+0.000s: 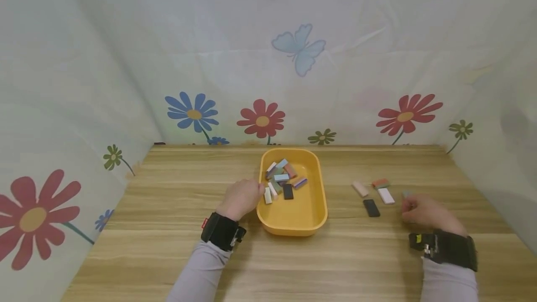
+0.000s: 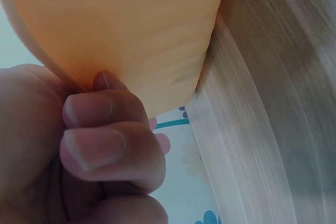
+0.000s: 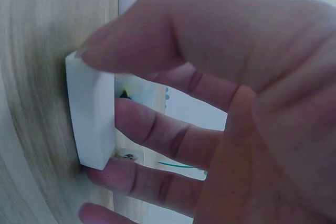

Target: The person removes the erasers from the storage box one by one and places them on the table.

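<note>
My left hand (image 1: 241,198) pinches the left rim of a yellow plastic tub (image 1: 295,233). In the left wrist view, curled fingers (image 2: 94,150) lie against the tub's pale orange-looking wall (image 2: 157,35). Inside the tub, small rectangular blocks of several colours are heaped at the left, among them a black block (image 1: 288,192) and a light blue one (image 1: 281,178). On the right, my right hand (image 1: 428,211) is low over the table. Its thumb and fingers grip a pale block (image 3: 89,114) by its ends in the right wrist view, close to the wood.
Between tub and right hand lie a beige block (image 1: 360,188), an orange-and-green block (image 1: 381,183), a white block (image 1: 386,195) and a black tile-like block (image 1: 371,208). Flower-printed curtains (image 1: 260,69) border the wooden table (image 1: 176,246) at the back and sides.
</note>
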Demonstrator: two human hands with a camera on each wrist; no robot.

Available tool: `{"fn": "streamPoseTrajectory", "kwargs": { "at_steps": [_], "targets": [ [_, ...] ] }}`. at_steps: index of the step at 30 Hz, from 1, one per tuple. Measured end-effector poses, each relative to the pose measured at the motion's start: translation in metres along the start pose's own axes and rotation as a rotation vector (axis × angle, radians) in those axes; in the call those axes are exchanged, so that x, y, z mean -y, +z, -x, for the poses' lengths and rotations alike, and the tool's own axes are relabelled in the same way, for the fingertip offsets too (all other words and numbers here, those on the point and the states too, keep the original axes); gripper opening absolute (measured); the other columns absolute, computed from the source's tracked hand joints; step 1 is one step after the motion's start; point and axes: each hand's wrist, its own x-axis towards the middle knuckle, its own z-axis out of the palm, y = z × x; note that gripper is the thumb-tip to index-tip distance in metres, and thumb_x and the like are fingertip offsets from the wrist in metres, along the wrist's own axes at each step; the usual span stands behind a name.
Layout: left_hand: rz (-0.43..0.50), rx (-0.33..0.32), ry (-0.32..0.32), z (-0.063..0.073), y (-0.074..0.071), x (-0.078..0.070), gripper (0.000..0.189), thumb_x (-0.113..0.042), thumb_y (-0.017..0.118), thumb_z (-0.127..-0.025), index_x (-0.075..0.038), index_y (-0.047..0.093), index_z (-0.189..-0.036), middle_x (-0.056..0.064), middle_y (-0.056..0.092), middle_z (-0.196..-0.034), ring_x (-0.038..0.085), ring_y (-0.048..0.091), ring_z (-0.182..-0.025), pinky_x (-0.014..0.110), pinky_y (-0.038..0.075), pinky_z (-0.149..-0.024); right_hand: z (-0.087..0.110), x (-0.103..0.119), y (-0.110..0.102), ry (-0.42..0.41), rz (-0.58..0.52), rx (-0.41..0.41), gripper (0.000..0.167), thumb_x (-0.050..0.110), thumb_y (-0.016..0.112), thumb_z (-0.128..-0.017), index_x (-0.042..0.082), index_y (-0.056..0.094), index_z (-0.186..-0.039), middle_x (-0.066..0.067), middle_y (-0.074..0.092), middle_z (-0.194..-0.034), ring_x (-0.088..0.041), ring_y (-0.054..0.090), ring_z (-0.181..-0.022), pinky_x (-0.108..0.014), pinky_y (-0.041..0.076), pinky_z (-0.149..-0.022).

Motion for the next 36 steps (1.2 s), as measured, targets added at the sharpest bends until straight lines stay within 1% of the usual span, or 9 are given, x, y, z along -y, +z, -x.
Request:
{"fn": "streamPoseTrajectory", "kwargs": {
  "at_steps": [8, 11, 14, 16, 18, 23, 27, 31, 36],
  "targets": [
    [0.005, 0.004, -0.015, 0.002, -0.001, 0.002, 0.044, -0.031, 0.038, -0.104, -0.012, 0.053, -0.067, 0.002, 0.046, -0.061, 0.019, 0.047, -0.055, 0.032, 0.033, -0.049, -0.002, 0.004, 0.000, 0.017, -0.006, 0.016, 0.012, 0.008, 0.065, -0.082, 0.003, 0.059, -0.091, -0.007, 0.057, -0.085, -0.024, 0.051, -0.078, -0.036, 0.041, -0.064],
    [0.002, -0.007, -0.007, 0.003, 0.000, 0.003, 0.043, -0.030, 0.039, -0.103, -0.012, 0.053, -0.066, 0.002, 0.045, -0.061, 0.019, 0.047, -0.055, 0.032, 0.033, -0.049, 0.001, 0.010, -0.009, 0.026, 0.039, 0.034, 0.029, 0.016, 0.065, -0.087, -0.005, 0.061, -0.106, -0.021, 0.061, -0.095, -0.031, 0.057, -0.084, -0.041, 0.046, -0.068],
    [0.007, -0.010, -0.006, 0.004, -0.001, 0.004, 0.043, -0.029, 0.039, -0.104, -0.012, 0.054, -0.067, 0.002, 0.046, -0.060, 0.019, 0.047, -0.054, 0.032, 0.033, -0.049, 0.010, 0.023, -0.026, 0.071, 0.080, 0.007, 0.055, 0.030, 0.062, -0.093, -0.008, 0.050, -0.130, -0.039, 0.052, -0.119, -0.048, 0.056, -0.099, -0.054, 0.046, -0.076],
    [0.010, -0.006, -0.007, 0.003, -0.001, 0.004, 0.043, -0.029, 0.039, -0.104, -0.012, 0.054, -0.067, 0.002, 0.046, -0.060, 0.019, 0.047, -0.054, 0.032, 0.033, -0.049, 0.018, 0.034, -0.037, 0.104, 0.099, -0.036, 0.067, 0.038, 0.059, -0.095, -0.008, 0.039, -0.140, -0.044, 0.040, -0.130, -0.056, 0.049, -0.108, -0.062, 0.043, -0.079],
    [0.015, -0.004, -0.008, 0.003, -0.002, 0.003, 0.044, -0.030, 0.038, -0.104, -0.012, 0.054, -0.067, 0.002, 0.046, -0.060, 0.019, 0.047, -0.054, 0.032, 0.033, -0.049, 0.025, 0.045, -0.044, 0.113, 0.091, -0.089, 0.072, 0.042, 0.058, -0.095, -0.006, 0.034, -0.144, -0.042, 0.041, -0.132, -0.055, 0.051, -0.100, -0.060, 0.044, -0.074],
    [0.015, -0.002, -0.013, 0.002, -0.001, 0.003, 0.044, -0.030, 0.038, -0.104, -0.012, 0.054, -0.067, 0.002, 0.045, -0.059, 0.019, 0.047, -0.053, 0.032, 0.033, -0.049, 0.033, 0.067, -0.049, 0.060, 0.108, -0.185, 0.074, 0.042, 0.059, -0.095, -0.006, 0.034, -0.145, -0.039, 0.048, -0.127, -0.030, 0.056, -0.078, -0.053, 0.045, -0.068],
    [0.021, 0.002, -0.010, 0.003, -0.001, 0.002, 0.044, -0.030, 0.039, -0.104, -0.012, 0.054, -0.067, 0.002, 0.045, -0.059, 0.019, 0.046, -0.053, 0.032, 0.033, -0.049, 0.033, 0.079, -0.047, 0.010, 0.136, -0.264, 0.071, 0.039, 0.064, -0.093, -0.006, 0.038, -0.143, -0.040, 0.043, -0.133, -0.036, 0.054, -0.087, -0.055, 0.044, -0.072],
    [0.017, 0.002, 0.000, 0.003, -0.001, 0.000, 0.044, -0.030, 0.039, -0.104, -0.012, 0.054, -0.066, 0.002, 0.046, -0.060, 0.019, 0.047, -0.054, 0.033, 0.034, -0.050, 0.032, 0.096, -0.043, -0.074, 0.160, -0.358, 0.064, 0.034, 0.065, -0.093, -0.006, 0.044, -0.139, -0.039, 0.044, -0.133, -0.052, 0.048, -0.109, -0.063, 0.040, -0.082],
    [0.010, -0.011, 0.009, 0.004, 0.000, -0.001, 0.042, -0.028, 0.040, -0.103, -0.012, 0.054, -0.067, 0.004, 0.049, -0.062, 0.021, 0.049, -0.057, 0.034, 0.035, -0.051, 0.024, 0.136, -0.030, -0.172, 0.170, -0.438, 0.056, 0.027, 0.067, -0.093, -0.002, 0.049, -0.137, -0.034, 0.045, -0.134, -0.057, 0.038, -0.120, -0.071, 0.029, -0.093]
  ]
}}
